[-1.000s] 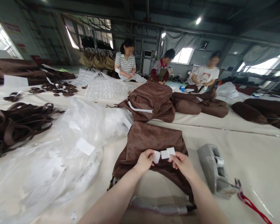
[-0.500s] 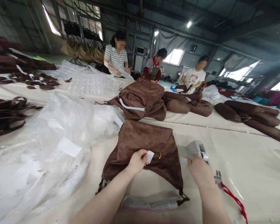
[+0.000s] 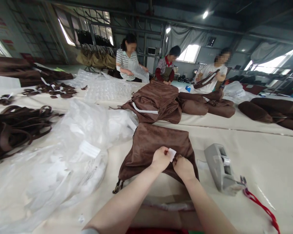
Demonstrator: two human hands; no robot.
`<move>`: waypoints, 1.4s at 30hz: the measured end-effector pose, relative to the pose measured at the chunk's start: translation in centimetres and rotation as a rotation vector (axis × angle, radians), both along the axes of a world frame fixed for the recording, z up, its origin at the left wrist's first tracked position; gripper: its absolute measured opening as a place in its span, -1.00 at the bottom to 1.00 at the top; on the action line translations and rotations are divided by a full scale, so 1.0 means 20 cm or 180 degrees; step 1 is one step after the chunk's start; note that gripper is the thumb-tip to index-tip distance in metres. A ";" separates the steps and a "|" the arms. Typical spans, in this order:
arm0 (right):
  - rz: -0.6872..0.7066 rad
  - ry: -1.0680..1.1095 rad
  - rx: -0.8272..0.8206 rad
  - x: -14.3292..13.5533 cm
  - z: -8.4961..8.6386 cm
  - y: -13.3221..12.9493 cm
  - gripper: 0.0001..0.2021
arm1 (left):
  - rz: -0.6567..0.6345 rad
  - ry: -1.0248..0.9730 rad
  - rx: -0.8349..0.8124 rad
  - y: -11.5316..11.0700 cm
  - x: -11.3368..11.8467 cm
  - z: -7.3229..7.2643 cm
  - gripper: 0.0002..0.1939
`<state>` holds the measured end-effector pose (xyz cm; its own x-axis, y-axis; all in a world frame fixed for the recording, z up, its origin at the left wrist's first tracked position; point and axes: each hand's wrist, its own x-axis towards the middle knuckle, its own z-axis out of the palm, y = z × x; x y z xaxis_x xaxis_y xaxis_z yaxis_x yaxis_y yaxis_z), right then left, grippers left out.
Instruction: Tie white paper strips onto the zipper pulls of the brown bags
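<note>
A brown bag [image 3: 158, 136] lies flat on the pale table in front of me, its wrapped handle [image 3: 171, 206] toward me. Over the bag's middle, my left hand [image 3: 161, 158] pinches a small white paper [image 3: 172, 154] between thumb and fingers. My right hand [image 3: 183, 166] is just right of the paper, its fingers closed at the bag's front; what they grip, if anything, is too small to make out. A grey tape dispenser [image 3: 216, 165] stands to the right of the bag.
Clear plastic bags [image 3: 83, 136] cover the left side, beside dark straps [image 3: 17, 130]. More brown bags [image 3: 156, 100] lie beyond. Scissors with a red cord [image 3: 261, 204] lie at the right. Three people stand across the table.
My right hand has moved left from the tape dispenser to the bag, close to my left hand. My left hand still holds the paper. The camera view has shifted left.
</note>
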<state>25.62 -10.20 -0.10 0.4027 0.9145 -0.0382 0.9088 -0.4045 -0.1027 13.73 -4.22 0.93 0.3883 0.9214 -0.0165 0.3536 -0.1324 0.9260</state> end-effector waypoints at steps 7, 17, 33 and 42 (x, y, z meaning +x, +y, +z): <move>0.0570 0.0234 0.0130 0.04 0.01 -0.02 -0.81 | 0.0001 0.0361 0.0198 -0.05 -0.01 -0.15 -0.80; 0.0501 0.0448 0.0364 0.05 0.00 -0.03 -0.71 | -0.0013 0.0744 0.0241 -0.03 0.01 -0.14 -0.82; 0.0744 0.1935 0.0184 0.09 0.02 -0.03 -0.92 | -0.0241 0.0495 0.0118 -0.05 0.03 -0.15 -0.83; -0.0063 0.3240 0.0071 0.16 -0.09 -0.01 -0.77 | -0.0161 0.0249 -0.0436 -0.03 0.05 -0.16 -0.85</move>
